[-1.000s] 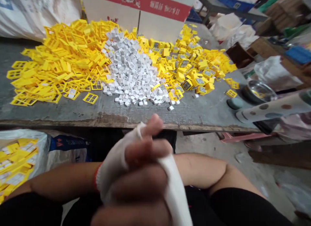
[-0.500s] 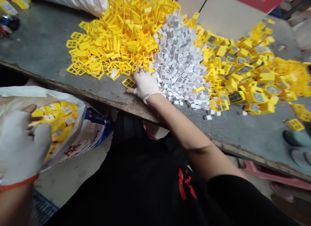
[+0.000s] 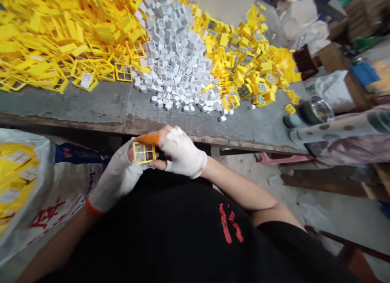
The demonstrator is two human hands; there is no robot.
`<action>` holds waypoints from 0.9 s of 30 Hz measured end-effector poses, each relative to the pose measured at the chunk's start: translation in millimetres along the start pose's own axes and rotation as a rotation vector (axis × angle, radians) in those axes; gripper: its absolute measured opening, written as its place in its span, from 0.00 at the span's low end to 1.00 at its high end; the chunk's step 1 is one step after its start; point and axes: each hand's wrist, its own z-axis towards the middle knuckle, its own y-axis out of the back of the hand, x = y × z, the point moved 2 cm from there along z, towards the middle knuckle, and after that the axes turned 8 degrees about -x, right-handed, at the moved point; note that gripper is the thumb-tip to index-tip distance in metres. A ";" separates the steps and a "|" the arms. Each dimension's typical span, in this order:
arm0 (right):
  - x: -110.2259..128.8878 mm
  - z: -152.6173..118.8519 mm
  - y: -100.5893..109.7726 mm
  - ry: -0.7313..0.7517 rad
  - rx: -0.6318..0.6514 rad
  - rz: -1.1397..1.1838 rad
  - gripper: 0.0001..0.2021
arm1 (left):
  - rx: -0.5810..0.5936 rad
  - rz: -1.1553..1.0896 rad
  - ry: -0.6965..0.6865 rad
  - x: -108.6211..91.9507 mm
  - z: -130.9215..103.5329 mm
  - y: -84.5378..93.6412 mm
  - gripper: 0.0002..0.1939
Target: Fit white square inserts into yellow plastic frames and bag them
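Note:
A small yellow four-pane window frame (image 3: 144, 152) is held up between my two hands, just off the table's front edge. My left hand (image 3: 120, 171), in a white glove, grips the frame from its left side. On the right side, my right hand (image 3: 183, 155) pinches it with the thumb below and an orange-covered finger along the top. Past my hands lies a heap of yellow frames (image 3: 123, 72), beside a heap of small white square pieces (image 3: 179, 59). One white piece (image 3: 86, 79) rests on a yellow frame near the edge.
Yellow pieces with grey panes (image 3: 243, 68) are heaped on the grey table (image 3: 115, 108) at right. A white sack (image 3: 73, 185) of yellow and white pieces stands at my left. A round metal container (image 3: 319, 109) and a pink stool (image 3: 283, 158) are at the right.
My right hand has come back from the table's heap, now with a yellow frame. My left hand has left the sack and joined it. The view has turned right.

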 end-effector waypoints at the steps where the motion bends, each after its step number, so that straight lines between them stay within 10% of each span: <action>1: -8.0 -15.1 5.4 -0.009 -0.017 0.042 0.30 | 0.041 -0.015 0.017 4.9 3.2 -5.4 0.28; 7: -99.7 -54.3 54.8 -0.504 -0.337 -0.120 0.19 | 0.021 -0.078 0.013 1.9 1.6 -38.8 0.24; 13: -135.8 -19.5 44.1 -0.684 -0.208 -0.384 0.21 | -0.137 0.026 -0.010 -4.8 -8.0 -46.5 0.15; 19: -128.3 -35.0 40.1 -0.662 -0.352 -0.256 0.12 | -0.130 -0.017 0.012 2.7 -3.9 -40.1 0.10; 27: -25.5 -54.6 31.3 -0.179 -0.701 0.260 0.10 | 0.124 -0.037 0.105 10.3 10.0 -57.9 0.27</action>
